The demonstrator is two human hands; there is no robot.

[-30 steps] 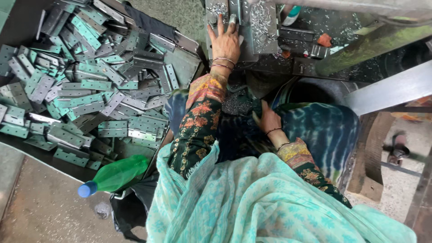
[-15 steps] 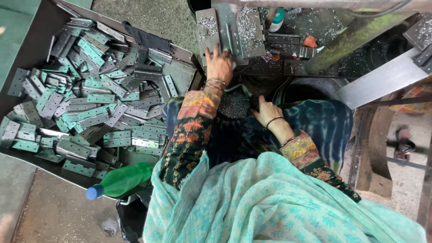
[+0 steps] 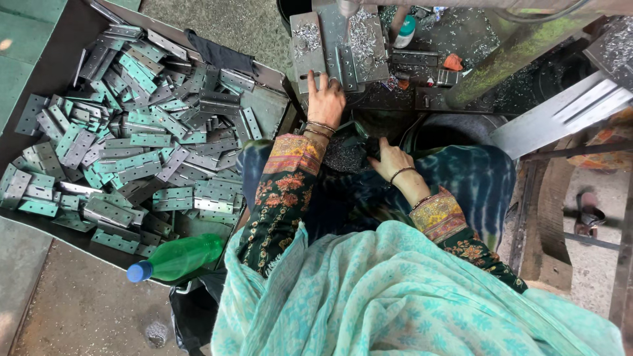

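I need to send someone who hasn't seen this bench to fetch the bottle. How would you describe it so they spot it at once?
Find the big dark tray heaped with flat metal hinge plates. At its near edge lies a green plastic bottle with a blue cap, on its side. It is the only round, translucent thing beside flat plates.

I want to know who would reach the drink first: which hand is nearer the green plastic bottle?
Left. The left hand is on the metal plate, up and right of the green bottle; the right hand, in the lap, lies farther right.

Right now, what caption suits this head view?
Left hand on a drill-press plate, right hand in lap, hinges piled beside.
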